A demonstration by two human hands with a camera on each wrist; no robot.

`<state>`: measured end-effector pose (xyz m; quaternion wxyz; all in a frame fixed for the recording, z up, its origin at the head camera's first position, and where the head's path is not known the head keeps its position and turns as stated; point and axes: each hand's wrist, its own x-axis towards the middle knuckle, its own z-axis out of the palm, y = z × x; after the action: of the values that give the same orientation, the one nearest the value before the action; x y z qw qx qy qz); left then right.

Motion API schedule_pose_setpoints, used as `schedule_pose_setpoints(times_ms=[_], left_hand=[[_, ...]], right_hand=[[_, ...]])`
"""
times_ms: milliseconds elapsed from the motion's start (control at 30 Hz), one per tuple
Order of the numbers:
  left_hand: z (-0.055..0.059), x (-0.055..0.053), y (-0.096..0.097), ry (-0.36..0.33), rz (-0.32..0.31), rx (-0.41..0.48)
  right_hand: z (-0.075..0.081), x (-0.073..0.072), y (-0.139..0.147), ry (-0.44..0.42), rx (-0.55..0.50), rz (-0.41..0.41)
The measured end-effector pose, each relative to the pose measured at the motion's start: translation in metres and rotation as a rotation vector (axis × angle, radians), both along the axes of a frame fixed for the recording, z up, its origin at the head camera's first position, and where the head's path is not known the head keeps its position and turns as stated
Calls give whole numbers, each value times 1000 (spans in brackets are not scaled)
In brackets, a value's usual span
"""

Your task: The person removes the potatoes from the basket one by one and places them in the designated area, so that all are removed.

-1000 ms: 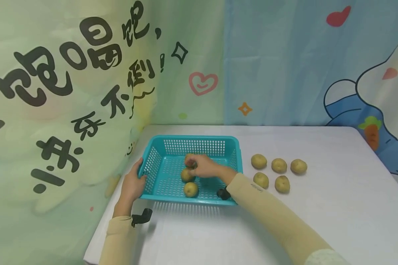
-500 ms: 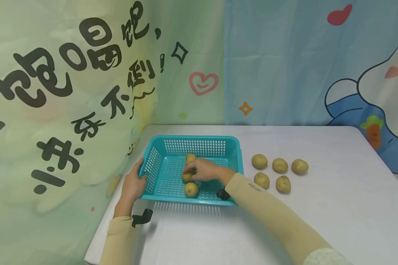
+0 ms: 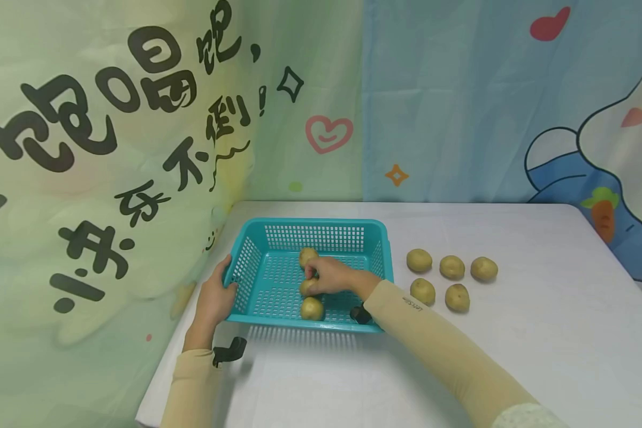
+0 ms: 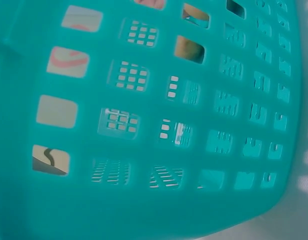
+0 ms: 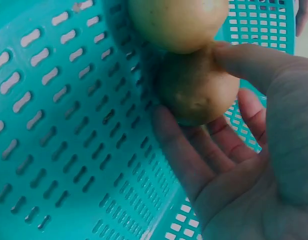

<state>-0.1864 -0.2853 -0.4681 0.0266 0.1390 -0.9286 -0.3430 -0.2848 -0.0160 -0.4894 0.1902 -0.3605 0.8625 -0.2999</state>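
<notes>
With the left hand point(image 3: 215, 298) gripping the rectangular turquoise plastic basket point(image 3: 270, 273), fingers point(image 5: 181, 147) of the right hand point(image 3: 333, 275) apparently pinch the middle roundish yellow-brown potato point(image 5: 196, 95) inside, best settled gently so it cannot roll

white table point(image 3: 540, 339) | teal basket point(image 3: 321, 222), left part | five potatoes point(image 3: 419, 261), right of basket

**Hard plastic, soft cloth, mostly matt**

Basket point(image 3: 321, 222) is moulded plastic, smooth w/ a slight gloss. Potatoes point(image 3: 312, 309): fairly smooth skin, tiny specks & pits, matt to faint sheen. Tabletop point(image 3: 556, 345) looks smooth & matt; can't tell the mat'l from here. Backdrop point(image 3: 433, 119) = printed cloth, lightly creased, low sheen. Arm sleeves point(image 3: 433, 339): smooth matt fabric, w/ rougher whitish cloth point(image 3: 526, 416) at R upper end. Wrist gadgets point(image 3: 230, 351): look like matt plastic.
</notes>
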Motion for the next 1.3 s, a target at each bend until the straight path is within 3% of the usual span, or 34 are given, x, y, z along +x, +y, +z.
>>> schedule_pose_setpoints(times_ms=[500,700,1067,1300], left_hand=[[-1,1,-1,0,1,5],[-1,1,-2,13,-1,7],[0,0,-1,9,6,13],[-1,0,-1,19,3,12]], right_hand=[[4,3,6,-76,52,60],[4,2,6,-94,55,29],[5,3,10,-94,171,-70],[5,3,11,-89,151,-116]])
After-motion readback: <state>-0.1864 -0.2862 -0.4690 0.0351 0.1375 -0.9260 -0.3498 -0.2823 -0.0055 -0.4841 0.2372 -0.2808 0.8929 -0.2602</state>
